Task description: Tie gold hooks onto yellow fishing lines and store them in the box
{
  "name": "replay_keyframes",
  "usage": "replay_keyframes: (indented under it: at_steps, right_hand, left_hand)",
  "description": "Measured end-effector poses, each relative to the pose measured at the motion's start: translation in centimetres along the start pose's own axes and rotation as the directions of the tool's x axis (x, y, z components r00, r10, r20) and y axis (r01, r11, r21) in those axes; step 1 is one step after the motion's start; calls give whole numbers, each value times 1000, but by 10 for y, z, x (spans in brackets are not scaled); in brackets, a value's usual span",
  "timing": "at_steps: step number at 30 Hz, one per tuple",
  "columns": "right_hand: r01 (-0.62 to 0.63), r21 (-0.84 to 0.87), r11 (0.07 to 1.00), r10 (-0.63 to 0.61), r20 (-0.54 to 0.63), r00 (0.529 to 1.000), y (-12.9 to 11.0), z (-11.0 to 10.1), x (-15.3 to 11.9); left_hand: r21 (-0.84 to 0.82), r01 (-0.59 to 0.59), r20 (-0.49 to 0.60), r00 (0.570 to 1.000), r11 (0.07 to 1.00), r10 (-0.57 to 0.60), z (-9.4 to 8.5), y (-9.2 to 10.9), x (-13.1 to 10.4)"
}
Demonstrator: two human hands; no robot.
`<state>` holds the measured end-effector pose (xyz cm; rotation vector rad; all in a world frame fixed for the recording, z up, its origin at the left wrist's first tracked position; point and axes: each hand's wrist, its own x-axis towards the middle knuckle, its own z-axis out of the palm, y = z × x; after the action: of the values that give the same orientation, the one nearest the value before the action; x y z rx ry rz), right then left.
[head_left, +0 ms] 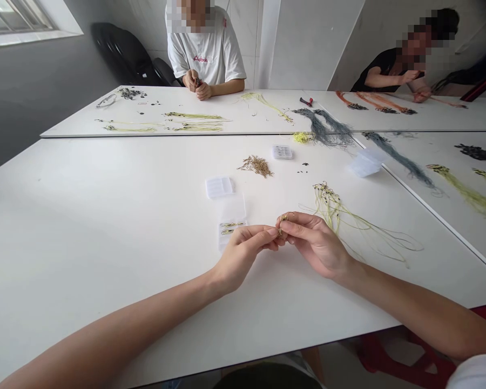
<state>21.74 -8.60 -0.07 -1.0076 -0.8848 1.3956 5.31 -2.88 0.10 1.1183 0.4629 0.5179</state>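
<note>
My left hand (249, 246) and my right hand (314, 240) meet above the near part of the table, both closed in a pinch. Between their fingertips is a gold fishing hook (285, 217) with a bit of yellow-green cord; the fingers hide much of it. Left of the hands lies an open clear plastic box (223, 243) with a few yellow-and-dark hook rigs in its compartments. Close to my right hand, a bunch of yellow-green corded hooks (328, 197) spreads its long thin lines across the table.
Beyond the hands are a gold pile of small metal pieces (257, 166), a closed clear box (282, 152) and another clear box (219, 187). Grey cord bundles (324, 127) lie farther right. Two people sit across the white table (85, 227), one handling pliers (196, 82).
</note>
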Motion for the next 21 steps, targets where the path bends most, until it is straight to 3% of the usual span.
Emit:
replay_keyframes:
  at_steps: [3,9,21]
  right_hand:
    - [-7,-6,1000,6,-41,999,0,-2,1]
    - [6,-51,999,-10,-81,997,1,-3,2]
    - [30,-35,999,-32,-55,998,2,-1,1]
  left_hand:
    - [-33,23,-24,999,999,-23,-1,0,0]
    - [89,27,-77,997,996,-21,0,0,-2]
    - [146,32,-72,997,989,-21,0,1,-1]
